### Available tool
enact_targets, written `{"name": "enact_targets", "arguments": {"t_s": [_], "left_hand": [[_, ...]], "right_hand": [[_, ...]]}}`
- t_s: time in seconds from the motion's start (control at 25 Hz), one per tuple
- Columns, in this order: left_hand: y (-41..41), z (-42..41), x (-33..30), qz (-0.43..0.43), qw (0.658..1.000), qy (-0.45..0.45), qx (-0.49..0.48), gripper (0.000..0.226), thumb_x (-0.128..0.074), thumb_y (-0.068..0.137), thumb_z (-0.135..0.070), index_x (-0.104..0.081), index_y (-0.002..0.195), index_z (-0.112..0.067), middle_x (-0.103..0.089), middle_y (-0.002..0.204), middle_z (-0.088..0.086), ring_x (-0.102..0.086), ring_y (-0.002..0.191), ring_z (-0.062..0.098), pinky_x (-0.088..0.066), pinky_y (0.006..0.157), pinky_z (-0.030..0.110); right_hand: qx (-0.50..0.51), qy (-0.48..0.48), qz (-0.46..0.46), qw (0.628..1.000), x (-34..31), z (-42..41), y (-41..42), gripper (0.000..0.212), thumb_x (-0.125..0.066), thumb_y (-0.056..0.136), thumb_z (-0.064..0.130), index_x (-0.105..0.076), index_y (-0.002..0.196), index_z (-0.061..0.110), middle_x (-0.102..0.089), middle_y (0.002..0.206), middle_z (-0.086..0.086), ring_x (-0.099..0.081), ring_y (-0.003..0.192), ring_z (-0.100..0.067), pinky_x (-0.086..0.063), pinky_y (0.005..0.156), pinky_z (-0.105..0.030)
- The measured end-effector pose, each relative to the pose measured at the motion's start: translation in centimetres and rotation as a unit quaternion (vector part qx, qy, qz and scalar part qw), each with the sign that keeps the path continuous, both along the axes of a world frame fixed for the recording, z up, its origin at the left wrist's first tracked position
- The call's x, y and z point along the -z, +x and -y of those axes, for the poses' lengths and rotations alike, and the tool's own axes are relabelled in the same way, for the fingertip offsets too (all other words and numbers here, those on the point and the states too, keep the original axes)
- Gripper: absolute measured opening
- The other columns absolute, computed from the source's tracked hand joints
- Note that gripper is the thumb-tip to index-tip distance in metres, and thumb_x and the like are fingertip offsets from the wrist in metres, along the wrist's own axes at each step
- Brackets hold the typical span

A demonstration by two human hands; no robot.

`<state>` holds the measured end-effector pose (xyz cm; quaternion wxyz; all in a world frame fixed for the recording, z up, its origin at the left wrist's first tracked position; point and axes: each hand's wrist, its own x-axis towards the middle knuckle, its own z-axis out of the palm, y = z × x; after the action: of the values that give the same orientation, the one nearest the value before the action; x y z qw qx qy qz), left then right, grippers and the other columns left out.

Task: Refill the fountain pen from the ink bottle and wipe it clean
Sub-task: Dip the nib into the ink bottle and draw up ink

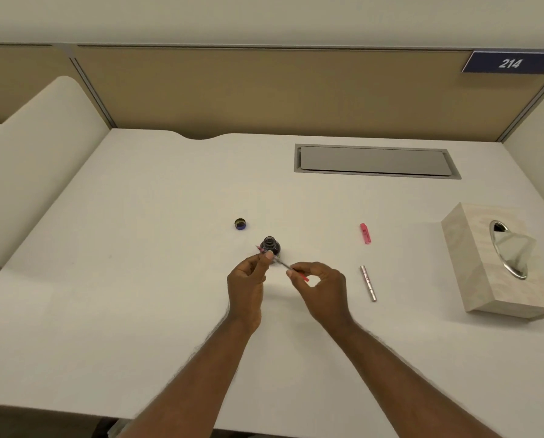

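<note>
Two hands hold the pen [282, 264] at the centre of the frame, just in front of the open ink bottle [270, 245]. The left hand [247, 279] has its grip pinched on the end nearest the bottle; the right hand [319, 284] has its grip pinched on the red end. The bottle cap [240, 223] lies on the white worktop [138, 248] just up and left of the bottle. Right of centre lie a red pen cap [365, 233] and, below it, a silvery barrel [368, 283]. At the right edge sits a tissue box [485, 279]. A sign reading 214 [510, 62] hangs at upper right.
</note>
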<state>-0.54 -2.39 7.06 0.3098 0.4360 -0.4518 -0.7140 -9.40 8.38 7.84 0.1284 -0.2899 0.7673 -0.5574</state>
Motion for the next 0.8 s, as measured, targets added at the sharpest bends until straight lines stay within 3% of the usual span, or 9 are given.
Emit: {"name": "enact_targets", "arguments": {"t_s": [0.16,0.24,0.32,0.48,0.64,0.8], "left_hand": [[1.0,3.0,0.5,0.065,0.991,-0.115,0.030,0.019,-0.079,0.082,-0.028,-0.072,0.097,-0.019,-0.074,0.094,-0.009,-0.064,0.084,0.002,-0.048,0.073,0.011],[1.4,4.6,1.0,0.101,0.979,-0.165,0.055,0.022,-0.080,0.080,-0.029,-0.071,0.099,-0.021,-0.073,0.098,-0.010,-0.064,0.089,0.004,-0.049,0.072,0.013],[1.4,6.1,1.8,0.127,0.964,-0.213,0.095,0.026,-0.081,0.079,-0.029,-0.070,0.101,-0.023,-0.071,0.102,-0.013,-0.063,0.095,0.007,-0.048,0.075,0.016],[0.4,8.3,2.7,0.125,0.917,-0.342,0.163,0.033,-0.083,0.077,-0.024,-0.067,0.105,-0.025,-0.066,0.106,-0.017,-0.060,0.097,0.010,-0.040,0.076,0.007],[-0.7,9.6,3.0,0.113,0.889,-0.400,0.193,0.036,-0.082,0.077,-0.028,-0.067,0.109,-0.023,-0.060,0.109,-0.027,-0.057,0.097,0.011,-0.045,0.087,0.025],[-1.8,10.0,3.4,0.099,0.863,-0.447,0.215,0.036,-0.076,0.076,-0.034,-0.069,0.108,-0.021,-0.067,0.108,-0.009,-0.057,0.100,0.010,-0.048,0.092,0.036]], "right_hand": [[0.037,0.020,-0.008,0.999,-1.1,0.9,-1.7,0.003,-0.073,0.078,0.016,-0.074,0.079,0.018,-0.074,0.079,0.006,-0.065,0.078,-0.005,-0.046,0.076,-0.012],[0.052,0.033,-0.013,0.998,-1.8,1.3,-2.6,0.003,-0.073,0.079,0.015,-0.074,0.079,0.018,-0.074,0.079,0.006,-0.065,0.079,-0.004,-0.048,0.077,-0.015],[0.057,0.057,-0.033,0.996,-2.6,2.0,-3.5,0.003,-0.073,0.078,0.015,-0.074,0.078,0.017,-0.073,0.079,0.005,-0.065,0.078,-0.002,-0.048,0.076,-0.014],[0.010,0.127,-0.097,0.987,-3.4,3.5,-4.7,0.006,-0.071,0.077,0.014,-0.073,0.074,0.020,-0.071,0.073,0.006,-0.062,0.075,-0.004,-0.046,0.074,-0.017],[-0.019,0.171,-0.130,0.977,-3.5,4.5,-4.8,0.005,-0.072,0.075,0.013,-0.073,0.073,0.018,-0.071,0.071,0.002,-0.063,0.072,-0.009,-0.050,0.075,-0.028],[-0.044,0.199,-0.179,0.963,-3.7,5.4,-4.8,0.004,-0.069,0.074,0.017,-0.072,0.073,0.021,-0.070,0.070,0.005,-0.064,0.071,-0.011,-0.052,0.074,-0.038]]}}
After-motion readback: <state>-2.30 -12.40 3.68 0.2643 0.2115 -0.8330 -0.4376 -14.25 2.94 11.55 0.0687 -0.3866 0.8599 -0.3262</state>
